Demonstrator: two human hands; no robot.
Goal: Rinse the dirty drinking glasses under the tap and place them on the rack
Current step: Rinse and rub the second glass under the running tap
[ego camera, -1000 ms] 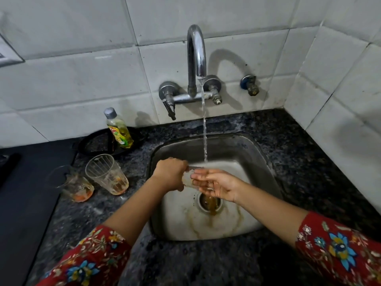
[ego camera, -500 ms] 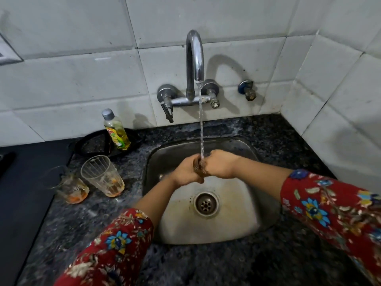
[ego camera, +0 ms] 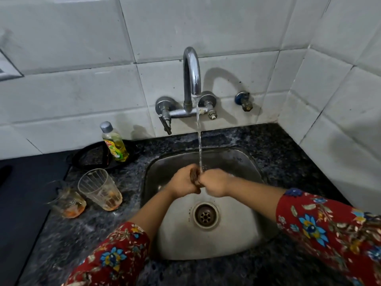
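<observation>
A person's left hand (ego camera: 182,180) and right hand (ego camera: 214,182) meet over the middle of a steel sink (ego camera: 237,162), both closed around a drinking glass (ego camera: 194,176) that is clamped between them and almost wholly hidden; only a brown-stained sliver of it shows in the gap between the two fists. A thin stream of water (ego camera: 199,137) falls from the curved chrome tap (ego camera: 191,75) mounted on the wall and lands right where the hands join, at the top of the glass. The drain (ego camera: 205,216) lies below and slightly toward the camera from the hands, ringed by faint rusty marks. Both forearms reach in from the lower edge, in red sleeves (ego camera: 329,230) printed with blue and yellow flowers. On the dark speckled stone surface (ego camera: 288,162) to the left of the sink stand two more dirty glasses: a ribbed clear tumbler (ego camera: 100,189) with orange residue at its base, and just beside it, farther left, a lower glass (ego camera: 69,203), blurred, with orange dregs. Behind them a bottle of yellow-green dish liquid (ego camera: 114,142) with a grey cap leans on a dark round pan (ego camera: 92,155) against the wall. White glazed tiles (ego camera: 82,89) cover the back wall and the side wall at right, meeting in a corner, where a small blue-handled valve (ego camera: 244,101) juts out beside the tap.
</observation>
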